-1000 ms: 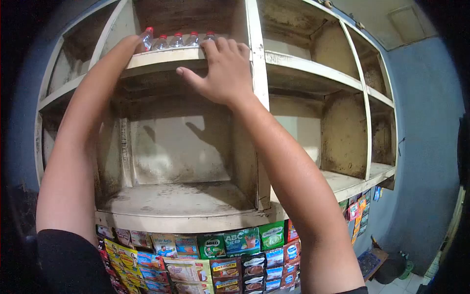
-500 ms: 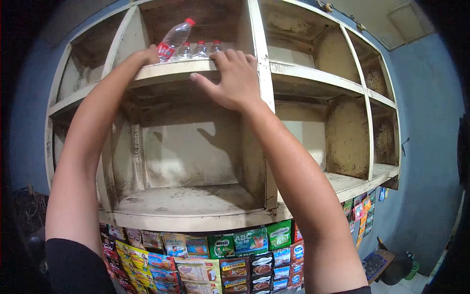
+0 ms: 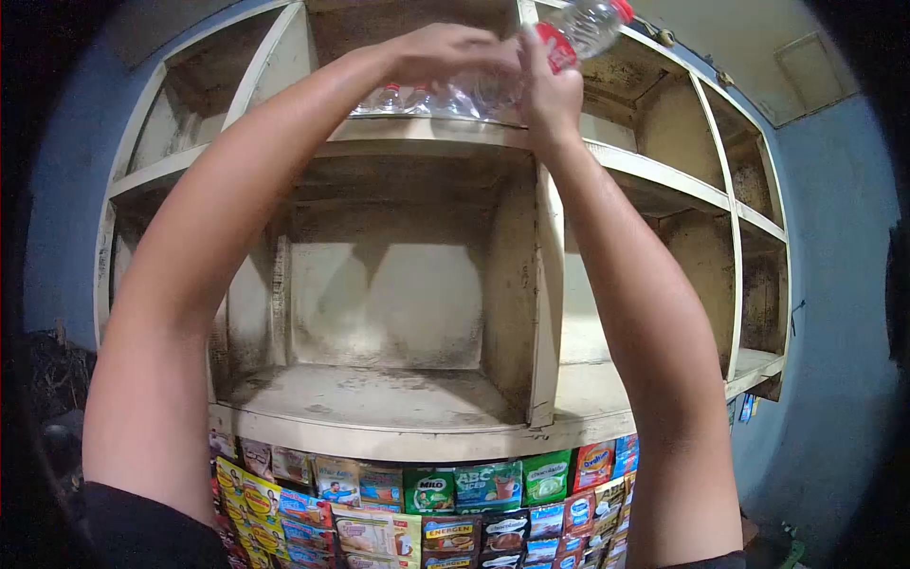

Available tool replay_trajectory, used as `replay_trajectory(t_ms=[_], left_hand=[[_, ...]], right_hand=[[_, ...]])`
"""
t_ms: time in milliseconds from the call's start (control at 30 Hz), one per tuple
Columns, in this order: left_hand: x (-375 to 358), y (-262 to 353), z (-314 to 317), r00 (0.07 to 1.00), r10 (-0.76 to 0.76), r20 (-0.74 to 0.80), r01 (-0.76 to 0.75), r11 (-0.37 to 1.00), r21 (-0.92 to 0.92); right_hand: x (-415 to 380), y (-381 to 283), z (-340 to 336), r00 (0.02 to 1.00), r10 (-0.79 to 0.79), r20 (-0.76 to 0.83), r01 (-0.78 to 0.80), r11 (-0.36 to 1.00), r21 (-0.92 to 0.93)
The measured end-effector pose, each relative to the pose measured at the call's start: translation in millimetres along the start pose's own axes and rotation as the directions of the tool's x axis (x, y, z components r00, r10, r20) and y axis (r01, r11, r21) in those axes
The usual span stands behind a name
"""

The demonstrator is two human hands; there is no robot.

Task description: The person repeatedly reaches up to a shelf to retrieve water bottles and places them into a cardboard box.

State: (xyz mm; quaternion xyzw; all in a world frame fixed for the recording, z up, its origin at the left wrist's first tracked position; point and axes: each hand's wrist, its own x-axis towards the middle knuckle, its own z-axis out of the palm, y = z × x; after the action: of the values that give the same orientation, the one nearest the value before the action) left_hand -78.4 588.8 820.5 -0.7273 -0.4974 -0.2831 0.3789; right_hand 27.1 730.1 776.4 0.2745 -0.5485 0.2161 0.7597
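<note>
A clear plastic bottle [image 3: 590, 30] with a red cap and red label leans up to the right in front of a shelf upright. My right hand [image 3: 553, 97] is closed around it, thumb beside the label. My left hand [image 3: 444, 54] reaches across from the left, its fingers pointing toward the bottle's lower end and smeared by motion. Under that hand, several small clear bottles [image 3: 418, 100] with red caps stand on the upper shelf [image 3: 431, 131], partly hidden by my left hand.
The whitish shelf unit [image 3: 417, 438] has stained compartments and upright dividers [image 3: 547, 303]. Rows of hanging drink sachets [image 3: 488, 486] line the space below it. A blue wall [image 3: 839, 218] stands to the right.
The large bottle has gone from the left end of the upper shelf to the right, now in my right hand. My left hand has followed rightward, and the view has shifted slightly.
</note>
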Motion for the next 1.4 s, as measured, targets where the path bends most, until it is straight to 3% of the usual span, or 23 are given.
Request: replay_trajectory(t_ms=[33, 100, 133, 167, 200, 233, 300, 333, 367, 433, 467, 633, 700, 733, 767, 833, 900, 967, 1033, 1100, 1233, 1300, 1400], left_hand=[[4, -14, -2, 1.0, -0.003, -0.002, 0.003, 1.0, -0.001], [28, -65, -5, 0.943, -0.33, 0.039, 0.332, 0.937, -0.109], [41, -78, -2, 0.944, -0.325, 0.049, 0.328, 0.939, -0.104], [55, -83, 3, 0.897, -0.424, 0.124, 0.391, 0.892, 0.228], [67, -85, 8, 0.834, -0.516, 0.196, 0.347, 0.766, 0.541], [80, -88, 16, 0.814, -0.543, 0.205, 0.311, 0.707, 0.635], [99, -71, 33, 0.848, -0.514, 0.129, 0.369, 0.747, 0.552], [104, -68, 44, 0.857, -0.506, 0.094, 0.394, 0.763, 0.513], [109, -62, 51, 0.865, -0.497, 0.072, 0.405, 0.776, 0.483], [117, -55, 60, 0.876, -0.48, 0.043, 0.413, 0.795, 0.444], [116, -57, 61, 0.876, -0.481, 0.037, 0.422, 0.802, 0.423], [102, -67, 55, 0.856, -0.516, 0.037, 0.471, 0.806, 0.358], [94, -76, 51, 0.836, -0.547, 0.045, 0.501, 0.795, 0.342], [91, -82, 50, 0.827, -0.56, 0.051, 0.514, 0.789, 0.338], [86, -86, 49, 0.815, -0.578, 0.054, 0.531, 0.78, 0.332], [80, -91, 46, 0.797, -0.601, 0.067, 0.553, 0.77, 0.319], [77, -93, 45, 0.786, -0.615, 0.065, 0.569, 0.76, 0.314], [76, -93, 45, 0.779, -0.624, 0.064, 0.579, 0.754, 0.309], [73, -93, 46, 0.775, -0.629, 0.06, 0.587, 0.751, 0.302], [73, -93, 46, 0.773, -0.632, 0.049, 0.593, 0.749, 0.296], [74, -93, 50, 0.776, -0.63, 0.033, 0.599, 0.752, 0.274], [75, -90, 52, 0.777, -0.629, 0.023, 0.601, 0.753, 0.267], [81, -83, 57, 0.786, -0.618, -0.005, 0.598, 0.759, 0.257]], right_hand=[[-1, 2, -4, 1.0, 0.001, 0.003, -0.001, 1.0, 0.0], [0, 15, -13, 0.987, -0.1, -0.126, 0.135, 0.941, 0.31], [-21, -14, -12, 0.988, -0.009, -0.154, 0.083, 0.874, 0.479], [-25, -18, -10, 0.976, 0.056, -0.21, 0.074, 0.824, 0.562], [-20, -9, -7, 0.97, 0.003, -0.242, 0.143, 0.798, 0.586], [-15, 0, -9, 0.96, -0.039, -0.277, 0.206, 0.768, 0.607], [-49, -37, -33, 0.997, 0.041, -0.066, -0.006, 0.886, 0.464], [-32, -17, -31, 0.996, -0.079, -0.048, 0.092, 0.844, 0.528], [-26, -13, -21, 0.922, -0.223, -0.315, 0.337, 0.865, 0.372], [-29, -9, -26, 0.96, -0.177, -0.217, 0.261, 0.846, 0.465], [-28, -7, -29, 0.956, -0.243, -0.165, 0.293, 0.788, 0.541], [-38, -11, -42, 0.952, -0.236, -0.194, 0.305, 0.76, 0.573], [-45, -15, -50, 0.964, -0.255, -0.08, 0.255, 0.791, 0.557], [-51, -18, -55, 0.988, -0.157, 0.003, 0.127, 0.814, 0.567], [-53, -17, -55, 0.988, -0.156, 0.005, 0.126, 0.813, 0.568], [-54, -16, -53, 0.976, -0.215, -0.025, 0.193, 0.811, 0.553], [-54, -10, -44, 0.988, -0.151, -0.016, 0.137, 0.844, 0.518], [-52, -5, -36, 0.939, -0.237, -0.25, 0.318, 0.875, 0.365], [-51, -7, -42, 0.952, -0.195, -0.234, 0.277, 0.873, 0.401], [-53, -20, -54, 0.997, -0.079, -0.019, 0.081, 0.938, 0.338], [-45, -12, -44, 0.991, -0.097, -0.089, 0.124, 0.917, 0.38], [-44, -10, -39, 0.953, -0.126, -0.277, 0.196, 0.95, 0.241], [-43, -11, -39, 0.965, -0.115, -0.237, 0.183, 0.94, 0.288]])
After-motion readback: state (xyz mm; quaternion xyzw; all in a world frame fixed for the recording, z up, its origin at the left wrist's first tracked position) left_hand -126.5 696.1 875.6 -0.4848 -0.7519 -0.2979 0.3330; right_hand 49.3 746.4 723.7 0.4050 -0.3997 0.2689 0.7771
